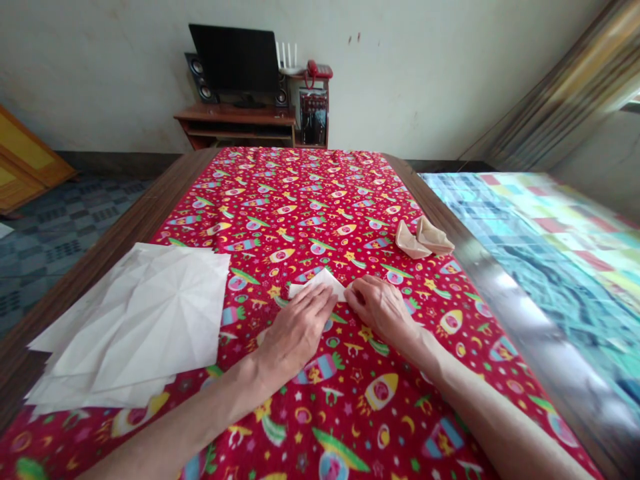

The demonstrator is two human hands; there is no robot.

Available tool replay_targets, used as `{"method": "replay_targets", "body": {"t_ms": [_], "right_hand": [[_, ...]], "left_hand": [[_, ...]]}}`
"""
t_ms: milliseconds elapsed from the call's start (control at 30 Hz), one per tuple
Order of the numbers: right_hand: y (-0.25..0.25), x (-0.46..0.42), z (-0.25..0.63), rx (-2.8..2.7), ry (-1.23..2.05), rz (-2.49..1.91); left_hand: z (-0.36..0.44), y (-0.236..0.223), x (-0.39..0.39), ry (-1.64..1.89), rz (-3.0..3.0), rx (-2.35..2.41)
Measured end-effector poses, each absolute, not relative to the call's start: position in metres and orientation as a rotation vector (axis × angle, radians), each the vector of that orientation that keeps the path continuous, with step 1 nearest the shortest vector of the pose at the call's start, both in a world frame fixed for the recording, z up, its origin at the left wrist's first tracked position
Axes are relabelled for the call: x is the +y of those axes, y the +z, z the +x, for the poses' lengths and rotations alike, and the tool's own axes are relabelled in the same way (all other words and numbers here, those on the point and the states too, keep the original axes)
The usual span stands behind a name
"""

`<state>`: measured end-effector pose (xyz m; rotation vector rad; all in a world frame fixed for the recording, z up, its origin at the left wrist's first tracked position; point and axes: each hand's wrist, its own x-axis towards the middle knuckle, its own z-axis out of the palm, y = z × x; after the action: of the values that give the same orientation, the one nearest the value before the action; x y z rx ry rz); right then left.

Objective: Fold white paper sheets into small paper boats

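Note:
A small white sheet of folded paper (325, 277) lies on the red patterned cloth, its peak pointing away from me. My left hand (303, 320) rests over its left and middle part, fingers stretched out flat and pressing it down. At the right corner of the paper, my right hand (377, 303) has its fingers curled closed on the tip. Both hands cover much of the paper's near side. To the left is a stack of creased white paper sheets (165, 313). Folded tan paper shapes (425, 238) sit farther off on the right.
The red cloth (310, 200) covers a dark wooden table (165, 193). Beyond it stand a desk (235, 115) with a monitor (237, 60), speakers and a red telephone (319, 70). A bed with a checked cover (540, 233) is on the right.

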<state>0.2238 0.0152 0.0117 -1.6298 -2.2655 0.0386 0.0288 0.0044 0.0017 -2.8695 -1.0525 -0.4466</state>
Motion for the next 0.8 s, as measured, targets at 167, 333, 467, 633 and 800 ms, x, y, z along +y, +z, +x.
{"method": "replay_targets", "body": {"t_ms": [167,333,467,633,800], "right_hand": [[0.007,0.015,0.224,-2.266,-0.02,-1.645],[0.007,0.015,0.225,-2.275,-0.24,-1.62],[0.008,0.002,0.224,-2.392,-0.403,-1.365],[-0.002,-0.024,0.217,-2.535,-0.197,-1.134],[-0.006,-0.032,0.223,-2.609,-0.049,-1.259]], "left_hand": [[0.034,-0.006,-0.003,-0.457,-2.935,-1.13],[0.033,-0.002,-0.001,-0.454,-2.973,-1.128],[0.033,0.0,-0.002,-0.464,-2.975,-1.141],[0.03,0.0,-0.001,-0.505,-2.99,-1.136],[0.018,0.002,0.001,-0.467,-2.989,-1.128]]}}
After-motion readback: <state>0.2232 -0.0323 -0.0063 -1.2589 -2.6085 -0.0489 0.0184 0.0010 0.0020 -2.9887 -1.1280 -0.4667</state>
